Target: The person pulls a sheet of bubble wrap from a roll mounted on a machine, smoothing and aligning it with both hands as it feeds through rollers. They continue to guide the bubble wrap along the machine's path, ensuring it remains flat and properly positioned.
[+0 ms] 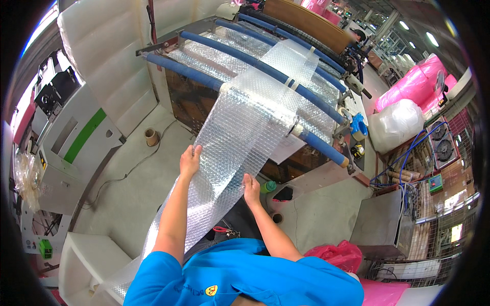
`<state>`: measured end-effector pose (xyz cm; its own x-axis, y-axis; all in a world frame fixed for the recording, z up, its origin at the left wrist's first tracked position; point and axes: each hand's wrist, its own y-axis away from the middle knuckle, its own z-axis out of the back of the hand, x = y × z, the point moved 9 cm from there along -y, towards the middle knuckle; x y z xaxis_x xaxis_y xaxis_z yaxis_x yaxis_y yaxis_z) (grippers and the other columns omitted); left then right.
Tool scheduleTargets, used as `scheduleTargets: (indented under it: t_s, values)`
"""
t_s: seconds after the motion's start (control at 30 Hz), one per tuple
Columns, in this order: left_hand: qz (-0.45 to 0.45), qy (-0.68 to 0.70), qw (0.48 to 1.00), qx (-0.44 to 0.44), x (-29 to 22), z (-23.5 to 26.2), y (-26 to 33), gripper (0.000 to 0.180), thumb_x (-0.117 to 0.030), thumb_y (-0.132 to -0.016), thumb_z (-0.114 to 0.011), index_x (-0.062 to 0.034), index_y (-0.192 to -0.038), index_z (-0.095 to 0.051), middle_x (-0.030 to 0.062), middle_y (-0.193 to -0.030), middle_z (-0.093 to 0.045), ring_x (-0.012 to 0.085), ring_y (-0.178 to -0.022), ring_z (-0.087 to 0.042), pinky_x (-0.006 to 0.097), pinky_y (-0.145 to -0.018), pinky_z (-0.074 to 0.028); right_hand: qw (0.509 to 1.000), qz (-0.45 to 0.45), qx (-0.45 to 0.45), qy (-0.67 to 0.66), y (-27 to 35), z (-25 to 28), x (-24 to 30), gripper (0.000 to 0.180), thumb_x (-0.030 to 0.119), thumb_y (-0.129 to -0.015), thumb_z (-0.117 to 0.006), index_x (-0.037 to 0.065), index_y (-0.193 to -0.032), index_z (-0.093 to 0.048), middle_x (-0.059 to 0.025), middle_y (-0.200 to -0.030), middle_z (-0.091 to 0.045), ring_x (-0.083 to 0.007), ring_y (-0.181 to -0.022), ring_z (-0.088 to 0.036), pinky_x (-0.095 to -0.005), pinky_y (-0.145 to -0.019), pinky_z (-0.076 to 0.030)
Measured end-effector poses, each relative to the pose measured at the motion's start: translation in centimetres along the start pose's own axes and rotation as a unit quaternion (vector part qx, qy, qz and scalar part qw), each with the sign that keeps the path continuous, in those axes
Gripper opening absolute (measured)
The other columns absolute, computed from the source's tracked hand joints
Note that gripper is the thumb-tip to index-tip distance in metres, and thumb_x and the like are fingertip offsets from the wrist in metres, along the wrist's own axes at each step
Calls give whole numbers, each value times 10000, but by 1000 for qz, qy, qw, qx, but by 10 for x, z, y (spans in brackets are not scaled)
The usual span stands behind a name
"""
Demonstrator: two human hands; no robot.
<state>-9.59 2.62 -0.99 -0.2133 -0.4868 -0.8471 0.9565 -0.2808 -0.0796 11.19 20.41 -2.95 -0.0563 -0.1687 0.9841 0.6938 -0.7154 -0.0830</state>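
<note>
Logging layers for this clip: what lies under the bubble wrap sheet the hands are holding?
Under the bubble wrap sheet run blue rollers, showing blurrily through it. Lower down, left hand and right hand grip its edges; the floor beneath is mostly covered.

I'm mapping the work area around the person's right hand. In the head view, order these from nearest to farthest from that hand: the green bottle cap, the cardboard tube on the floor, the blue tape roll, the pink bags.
1. Green bottle cap, just right of the right hand.
2. Cardboard tube, on the floor to the left, and blue tape roll, up right at the machine's end: too close to call.
3. Pink bags, far upper right.
</note>
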Motion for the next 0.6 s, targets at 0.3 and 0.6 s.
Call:
scheduleTargets:
  t_s: [0.3, 0.6]
  values:
    - [14, 12, 999, 45, -8, 7, 11, 556, -478, -568, -709, -38, -776, -441, 104, -687, -534, 256, -663, -524, 352, -612, -403, 1000, -9, -10, 0, 2, 0, -3, 409, 396, -859, -437, 56, -633, -469, 29, -578, -418, -60, -552, -378, -221, -512, -322]
    - [55, -43, 994, 81, -3, -1, 15, 641, -499, -525, -726, -41, -889, -466, 138, -812, -584, 290, -801, -567, 368, -688, -427, 999, -47, 4, 4, 12, -2, -16, 424, 409, -851, -444, 44, -638, -479, 12, -570, -433, -77, -535, -413, -235, -494, -335]
